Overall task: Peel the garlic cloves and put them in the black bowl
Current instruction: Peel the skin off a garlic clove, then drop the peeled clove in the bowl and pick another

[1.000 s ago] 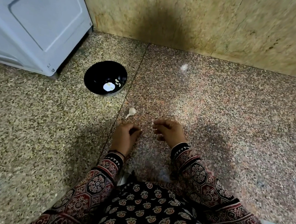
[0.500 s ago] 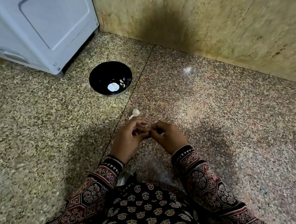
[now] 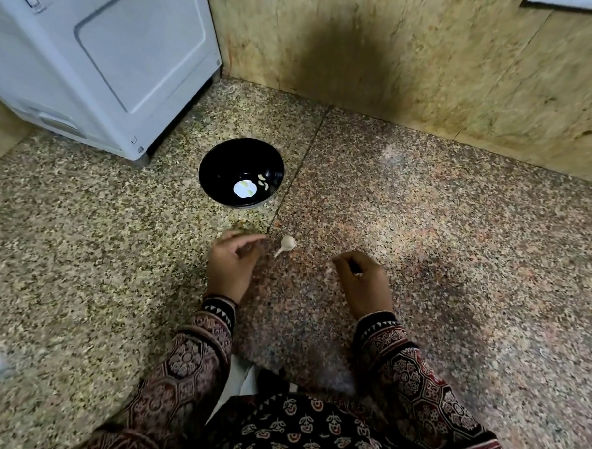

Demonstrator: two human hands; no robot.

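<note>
The left hand and right hand hover apart over the granite floor, fingers curled; I cannot tell whether either pinches anything. An unpeeled garlic clove lies between them, nearer the left. Beyond the left hand, the black bowl holds peeled cloves.

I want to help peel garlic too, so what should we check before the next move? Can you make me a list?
1. Garlic piece easy to reach: ok, it lies on the floor between the two hands, with nothing covering it.
2. Black bowl upright and open: ok, it stands beyond the garlic piece.
3. Room in the bowl: ok, only a few cloves lie inside.
4. Left hand free to pick up: cannot tell, its fingers are blurred.
5. Right hand empty: cannot tell, its curled fingers hide what may be inside.
</note>
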